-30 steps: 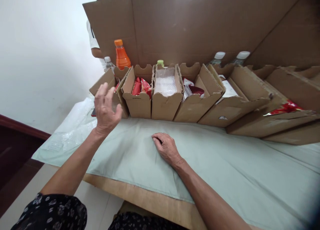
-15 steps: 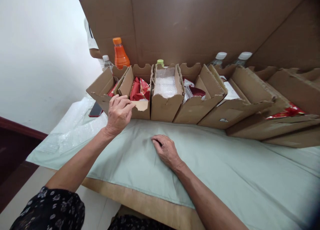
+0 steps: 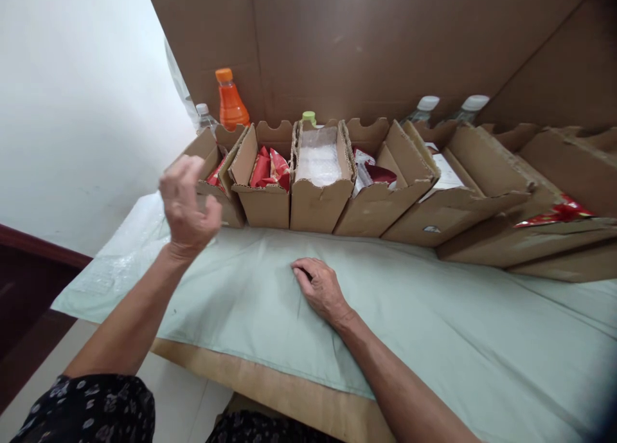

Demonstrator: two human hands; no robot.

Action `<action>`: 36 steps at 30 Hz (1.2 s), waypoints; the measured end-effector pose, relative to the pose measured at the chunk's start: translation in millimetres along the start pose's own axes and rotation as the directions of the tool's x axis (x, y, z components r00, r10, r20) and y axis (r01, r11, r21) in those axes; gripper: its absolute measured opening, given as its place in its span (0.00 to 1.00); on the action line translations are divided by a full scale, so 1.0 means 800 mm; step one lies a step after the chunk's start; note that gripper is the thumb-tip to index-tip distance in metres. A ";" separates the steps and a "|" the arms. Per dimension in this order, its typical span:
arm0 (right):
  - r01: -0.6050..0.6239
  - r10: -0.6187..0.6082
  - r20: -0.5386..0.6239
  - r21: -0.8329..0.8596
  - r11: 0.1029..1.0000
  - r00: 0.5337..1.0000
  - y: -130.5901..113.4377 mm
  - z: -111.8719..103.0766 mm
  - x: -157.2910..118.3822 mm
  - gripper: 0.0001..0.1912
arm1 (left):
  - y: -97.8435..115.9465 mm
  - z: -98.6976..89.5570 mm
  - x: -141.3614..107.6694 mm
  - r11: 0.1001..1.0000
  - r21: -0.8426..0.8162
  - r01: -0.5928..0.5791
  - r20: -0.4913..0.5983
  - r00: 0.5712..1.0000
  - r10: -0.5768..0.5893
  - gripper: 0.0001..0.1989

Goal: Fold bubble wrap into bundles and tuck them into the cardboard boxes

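Observation:
My left hand [image 3: 187, 205], a little blurred, is raised in front of the leftmost cardboard box [image 3: 229, 205], its fingers apart and nothing in them. My right hand [image 3: 319, 290] rests on the pale green cloth [image 3: 414, 321] with its fingers curled and pressed together, and no object shows in it. Beside the leftmost box, a second cardboard box [image 3: 265, 208] holds red packets [image 3: 271, 168]. A third box [image 3: 318, 208] holds bubble wrap [image 3: 319, 160]. Dark red and silver packets [image 3: 373, 171] lie in the box to its right.
More cardboard boxes [image 3: 453, 218] continue rightward, one with a red packet [image 3: 554, 213]. Behind the row stand an orange bottle [image 3: 232, 102], clear bottles [image 3: 424, 110] and a tall cardboard panel [image 3: 337, 44]. Bubble wrap [image 3: 120, 256] lies at the cloth's left end.
My left hand has let go of the second box's front flap, which now stands upright, and moved left and up. My right hand has stayed in place.

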State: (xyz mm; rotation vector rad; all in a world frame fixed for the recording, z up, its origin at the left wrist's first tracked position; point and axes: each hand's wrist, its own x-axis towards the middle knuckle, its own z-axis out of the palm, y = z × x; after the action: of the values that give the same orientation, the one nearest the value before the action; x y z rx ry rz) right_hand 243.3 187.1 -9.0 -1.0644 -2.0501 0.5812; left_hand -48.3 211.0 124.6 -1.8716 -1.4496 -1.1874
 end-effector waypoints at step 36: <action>-0.355 0.426 0.003 0.558 0.750 0.905 0.013 -0.034 0.018 0.15 | 0.224 -0.110 0.014 0.919 -0.308 -0.248 0.385 0.851 0.358 0.13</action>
State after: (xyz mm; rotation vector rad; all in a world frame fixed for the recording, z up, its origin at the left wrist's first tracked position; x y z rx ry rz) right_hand 264.5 206.4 6.7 -1.1367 -1.4025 1.2047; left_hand 91.1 89.8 200.8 -2.5596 -1.1764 -0.8569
